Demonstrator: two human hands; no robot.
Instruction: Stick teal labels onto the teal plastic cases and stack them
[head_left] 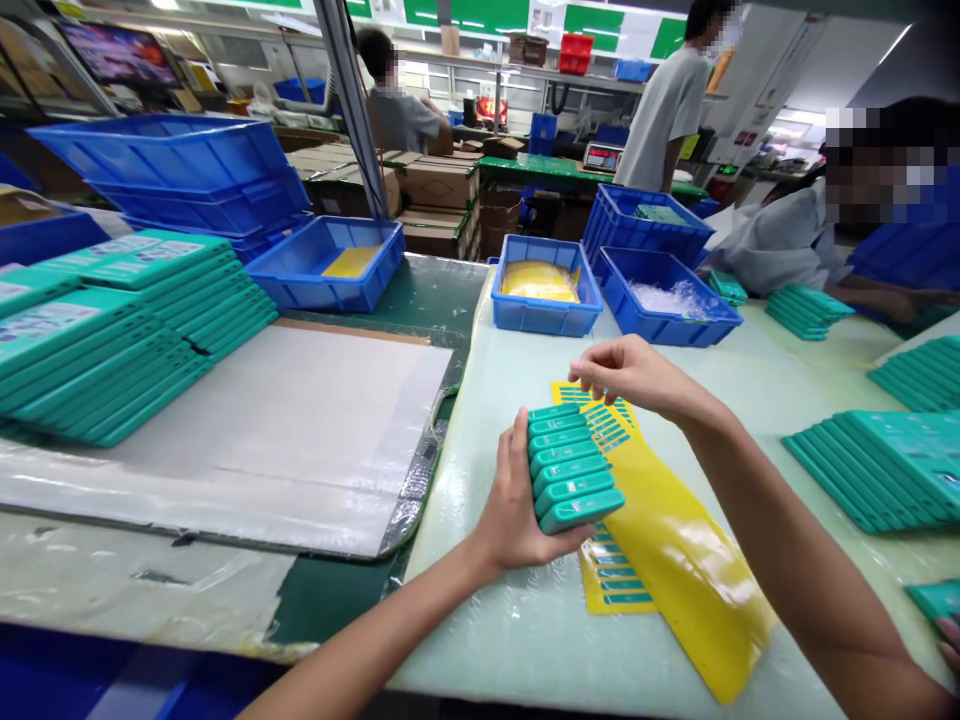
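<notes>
My left hand (504, 515) is wrapped around a short stack of green plastic cases (568, 462), with their narrow edges facing up towards me. Beyond the stack, my right hand (637, 372) hovers with thumb and fingertips drawn together; anything between them is too small to make out. Under both hands lie yellow sticker sheets (675, 530) printed with rows of green strips. The top sheet curls towards the front edge of the table, and the stack hides part of the printed strips.
Large piles of green cases (135, 330) stand on the left beside a white board (315, 430). More stacked cases (877, 470) are on the right. Blue bins (547, 315) line the back, one holding yellow material. A co-worker's sleeve (780, 240) shows at far right.
</notes>
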